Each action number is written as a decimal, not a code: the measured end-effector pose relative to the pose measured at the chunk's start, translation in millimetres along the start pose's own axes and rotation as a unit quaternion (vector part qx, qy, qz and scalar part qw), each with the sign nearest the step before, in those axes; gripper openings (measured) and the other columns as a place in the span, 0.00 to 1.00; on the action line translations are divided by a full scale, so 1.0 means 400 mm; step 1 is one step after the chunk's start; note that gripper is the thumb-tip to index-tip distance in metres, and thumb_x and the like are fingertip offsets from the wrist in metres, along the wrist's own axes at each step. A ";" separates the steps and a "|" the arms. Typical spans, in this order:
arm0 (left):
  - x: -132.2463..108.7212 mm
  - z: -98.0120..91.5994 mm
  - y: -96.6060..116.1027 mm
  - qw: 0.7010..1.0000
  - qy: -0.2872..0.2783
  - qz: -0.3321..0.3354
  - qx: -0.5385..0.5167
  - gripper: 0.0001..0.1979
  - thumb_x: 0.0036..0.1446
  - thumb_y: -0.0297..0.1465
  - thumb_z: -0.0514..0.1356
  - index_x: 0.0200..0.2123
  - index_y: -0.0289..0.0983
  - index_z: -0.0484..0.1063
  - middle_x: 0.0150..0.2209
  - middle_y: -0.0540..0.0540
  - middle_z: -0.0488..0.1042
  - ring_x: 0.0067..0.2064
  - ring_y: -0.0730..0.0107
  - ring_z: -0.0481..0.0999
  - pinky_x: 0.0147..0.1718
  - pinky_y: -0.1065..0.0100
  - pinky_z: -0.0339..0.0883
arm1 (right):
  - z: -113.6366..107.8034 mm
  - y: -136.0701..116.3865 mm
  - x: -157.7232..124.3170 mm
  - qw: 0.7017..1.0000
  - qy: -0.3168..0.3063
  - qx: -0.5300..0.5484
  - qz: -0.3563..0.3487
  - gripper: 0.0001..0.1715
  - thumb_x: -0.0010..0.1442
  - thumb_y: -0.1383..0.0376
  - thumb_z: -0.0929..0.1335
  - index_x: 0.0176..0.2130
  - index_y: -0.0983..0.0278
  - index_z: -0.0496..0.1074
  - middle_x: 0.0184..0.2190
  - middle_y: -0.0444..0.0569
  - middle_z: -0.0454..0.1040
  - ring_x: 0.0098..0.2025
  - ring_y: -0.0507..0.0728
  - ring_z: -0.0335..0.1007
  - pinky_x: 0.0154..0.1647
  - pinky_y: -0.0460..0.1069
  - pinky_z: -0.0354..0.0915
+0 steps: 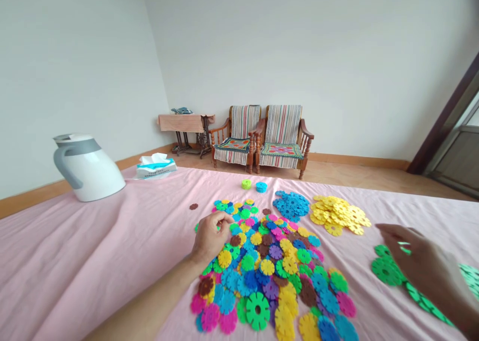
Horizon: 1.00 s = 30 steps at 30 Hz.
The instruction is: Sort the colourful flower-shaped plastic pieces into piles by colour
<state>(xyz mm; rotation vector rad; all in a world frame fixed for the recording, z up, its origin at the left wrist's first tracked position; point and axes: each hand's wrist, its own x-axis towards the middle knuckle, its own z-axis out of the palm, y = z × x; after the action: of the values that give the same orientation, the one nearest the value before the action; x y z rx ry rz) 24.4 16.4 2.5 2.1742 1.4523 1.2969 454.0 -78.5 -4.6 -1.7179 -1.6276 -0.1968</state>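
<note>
Mixed colours of notched plastic discs lie in a wide heap on the pink cloth. Over the heap's far left part, my left hand is closed, thumb and fingers curled together. What it pinches, if anything, is hidden, though a bit of green shows by the fingers. At the right, my right hand hovers above a green disc pile, partly covering it. Its fingers are bent towards the thumb and slightly blurred; green shows through the gap between them, and I cannot make out whether a disc is held.
Beyond the heap are a blue disc pile and a yellow disc pile. Two small stacks, lime and blue, stand farther back. A white jug and tissue box are on the left. Chairs stand behind.
</note>
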 end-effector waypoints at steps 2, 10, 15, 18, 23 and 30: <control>0.003 -0.003 -0.003 1.000 0.009 -0.007 0.000 0.13 0.50 0.22 0.51 0.27 0.38 0.75 0.29 0.51 0.79 0.34 0.69 0.77 0.36 0.71 0.69 | 0.021 -0.168 -0.008 0.998 -0.057 0.009 -0.012 0.11 0.59 0.59 0.62 0.38 0.57 0.72 0.35 0.50 0.76 0.33 0.60 0.74 0.33 0.53 0.66; 0.002 -0.004 -0.004 1.000 0.010 -0.005 -0.010 0.13 0.50 0.22 0.51 0.26 0.38 0.75 0.29 0.50 0.79 0.34 0.69 0.77 0.36 0.71 0.69 | 0.156 -0.521 -0.148 0.920 -0.261 0.083 -0.281 0.14 0.50 0.63 0.70 0.41 0.56 0.72 0.36 0.46 0.74 0.36 0.58 0.69 0.35 0.50 0.64; 0.000 -0.003 -0.002 1.000 0.009 -0.004 -0.010 0.13 0.49 0.22 0.51 0.26 0.38 0.75 0.30 0.50 0.79 0.34 0.69 0.77 0.37 0.71 0.69 | 0.223 -0.525 -0.183 0.934 -0.254 0.040 -0.249 0.23 0.39 0.59 0.75 0.38 0.57 0.71 0.35 0.46 0.73 0.35 0.59 0.66 0.33 0.51 0.59; -0.002 -0.002 -0.005 1.000 0.006 0.000 -0.004 0.13 0.50 0.22 0.51 0.27 0.38 0.75 0.30 0.50 0.79 0.35 0.69 0.77 0.37 0.71 0.69 | 0.197 -0.543 -0.176 0.939 -0.278 0.068 -0.191 0.18 0.42 0.63 0.74 0.36 0.58 0.71 0.36 0.46 0.72 0.37 0.59 0.66 0.35 0.50 0.58; 0.001 0.000 -0.014 1.000 0.001 0.007 0.003 0.12 0.50 0.23 0.52 0.27 0.38 0.75 0.30 0.51 0.79 0.34 0.69 0.77 0.37 0.71 0.69 | 0.135 -0.547 -0.154 0.928 -0.301 0.193 -0.101 0.08 0.48 0.73 0.66 0.30 0.61 0.68 0.29 0.43 0.72 0.33 0.52 0.67 0.34 0.46 0.59; 0.007 0.002 -0.019 1.000 -0.003 0.003 0.018 0.11 0.51 0.25 0.52 0.27 0.39 0.74 0.30 0.52 0.79 0.34 0.68 0.78 0.37 0.70 0.69 | 0.054 -0.294 -0.016 0.986 -0.097 0.123 0.065 0.12 0.55 0.57 0.62 0.31 0.61 0.70 0.26 0.46 0.75 0.28 0.55 0.70 0.31 0.48 0.62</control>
<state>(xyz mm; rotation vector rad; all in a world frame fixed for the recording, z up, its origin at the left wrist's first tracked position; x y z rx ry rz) 20.6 22.5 -1.1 2.2047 1.4798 1.2753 337.6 -81.0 23.9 -1.6836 -1.5940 0.2322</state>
